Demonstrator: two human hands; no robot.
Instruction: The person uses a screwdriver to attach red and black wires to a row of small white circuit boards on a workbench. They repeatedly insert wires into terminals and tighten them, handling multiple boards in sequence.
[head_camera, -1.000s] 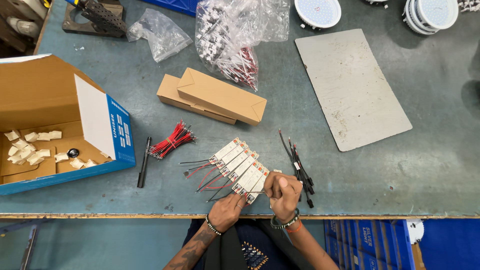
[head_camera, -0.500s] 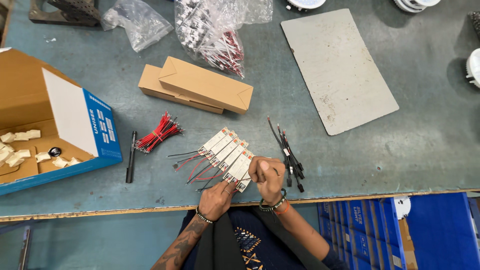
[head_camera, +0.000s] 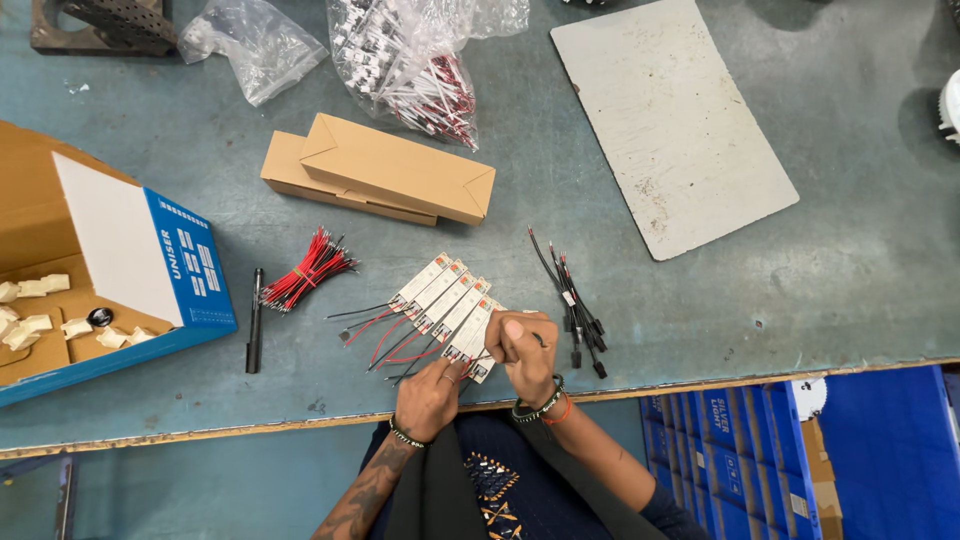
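Open box (head_camera: 150, 270) w/ small white parts is sitting at far left of the desk (head_camera: 800, 300); black pen (head_camera: 255, 320) and red wire bundle (head_camera: 305, 272) are lying just beside it. Row of white modules (head_camera: 445, 300) is fanning out mid-desk, near edge. Left hand (head_camera: 430, 395) is touching the row's near end, fingers curled on a module. Right hand (head_camera: 525, 345) is pinching a thin wire, fingers together. Black cables (head_camera: 575, 300) are lying just right of it.

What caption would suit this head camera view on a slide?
Left hand and right hand work at a row of slim white wired modules on a grey-blue workbench.
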